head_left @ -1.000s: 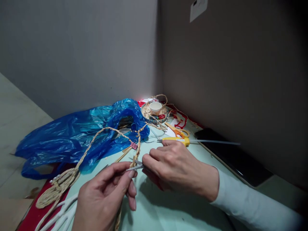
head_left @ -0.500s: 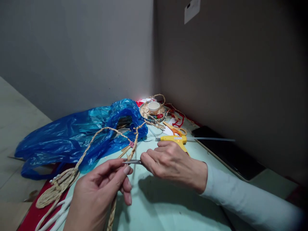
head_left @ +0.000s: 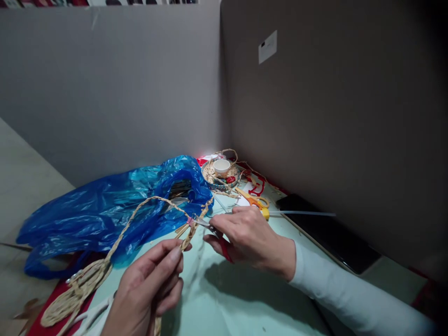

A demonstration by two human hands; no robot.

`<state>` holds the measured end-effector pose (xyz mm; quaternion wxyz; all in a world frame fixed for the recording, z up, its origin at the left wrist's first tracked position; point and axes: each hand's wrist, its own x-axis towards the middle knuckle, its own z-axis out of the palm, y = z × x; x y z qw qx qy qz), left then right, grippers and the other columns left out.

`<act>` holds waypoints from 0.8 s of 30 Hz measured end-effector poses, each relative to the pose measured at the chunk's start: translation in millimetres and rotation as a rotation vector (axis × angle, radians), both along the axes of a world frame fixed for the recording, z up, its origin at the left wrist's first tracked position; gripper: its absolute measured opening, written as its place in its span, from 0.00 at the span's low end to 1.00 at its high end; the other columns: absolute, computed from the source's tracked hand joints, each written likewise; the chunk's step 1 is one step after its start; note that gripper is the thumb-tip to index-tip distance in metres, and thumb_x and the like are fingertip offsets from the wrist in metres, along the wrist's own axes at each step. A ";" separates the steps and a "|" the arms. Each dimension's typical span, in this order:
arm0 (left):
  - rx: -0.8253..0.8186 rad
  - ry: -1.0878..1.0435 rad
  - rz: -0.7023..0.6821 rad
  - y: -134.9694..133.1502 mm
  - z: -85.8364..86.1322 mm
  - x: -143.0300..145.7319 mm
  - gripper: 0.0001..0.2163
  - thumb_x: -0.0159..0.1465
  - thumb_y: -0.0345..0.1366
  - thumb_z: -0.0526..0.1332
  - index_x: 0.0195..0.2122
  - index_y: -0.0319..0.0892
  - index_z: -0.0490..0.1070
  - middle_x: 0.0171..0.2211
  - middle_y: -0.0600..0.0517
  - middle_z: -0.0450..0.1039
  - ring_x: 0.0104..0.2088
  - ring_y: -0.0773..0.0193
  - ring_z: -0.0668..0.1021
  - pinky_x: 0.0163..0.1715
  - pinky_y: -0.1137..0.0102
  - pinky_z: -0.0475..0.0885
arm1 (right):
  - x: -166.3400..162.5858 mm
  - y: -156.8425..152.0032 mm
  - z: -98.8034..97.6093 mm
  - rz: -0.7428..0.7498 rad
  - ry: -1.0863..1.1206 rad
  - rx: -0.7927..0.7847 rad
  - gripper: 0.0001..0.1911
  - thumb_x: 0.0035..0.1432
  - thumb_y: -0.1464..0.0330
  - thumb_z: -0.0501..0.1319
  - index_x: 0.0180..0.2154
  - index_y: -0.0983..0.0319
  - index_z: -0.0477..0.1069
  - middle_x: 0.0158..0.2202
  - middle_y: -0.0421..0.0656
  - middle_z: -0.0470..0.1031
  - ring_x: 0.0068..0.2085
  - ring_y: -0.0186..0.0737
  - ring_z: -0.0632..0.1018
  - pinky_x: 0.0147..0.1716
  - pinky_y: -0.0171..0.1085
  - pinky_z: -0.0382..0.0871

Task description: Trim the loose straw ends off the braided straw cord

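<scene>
Pinched between the thumb and fingers of my left hand (head_left: 154, 275) is a braided straw cord (head_left: 188, 237), its upper end reaching away from me. My right hand (head_left: 245, 238) is closed around small red-handled scissors (head_left: 205, 223), whose metal blades touch or lie across the braid just beyond my left fingertips. A pink clip or tie (head_left: 190, 220) sits beside the blades, where a second braid (head_left: 129, 224) curves down to a flat straw coil (head_left: 66, 303) at the left.
A blue plastic bag (head_left: 105, 200) lies behind my left hand. Beyond my right hand are orange-handled scissors (head_left: 257, 200), a yellow glue gun (head_left: 265, 213) and a dark tablet-like panel (head_left: 329, 233). A woven tray (head_left: 210, 175) holding a white cup (head_left: 221, 167) stands near the corner walls.
The scissors have moved up the braid, away from my left fingertips, and their blades now show more. My right hand has shifted slightly right. The camera view has tilted upward.
</scene>
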<state>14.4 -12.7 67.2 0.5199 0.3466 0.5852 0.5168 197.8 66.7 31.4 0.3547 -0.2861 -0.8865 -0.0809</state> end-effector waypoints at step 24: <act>0.031 0.155 -0.014 -2.9 -18.7 -5.1 0.20 0.52 0.48 0.72 0.43 0.46 0.78 0.18 0.61 0.57 0.19 0.73 0.58 0.17 0.82 0.55 | -0.1 -9.9 3.7 -0.029 -0.272 0.027 0.09 0.65 0.64 0.53 0.34 0.62 0.65 0.28 0.39 0.73 0.24 0.36 0.68 0.27 0.42 0.48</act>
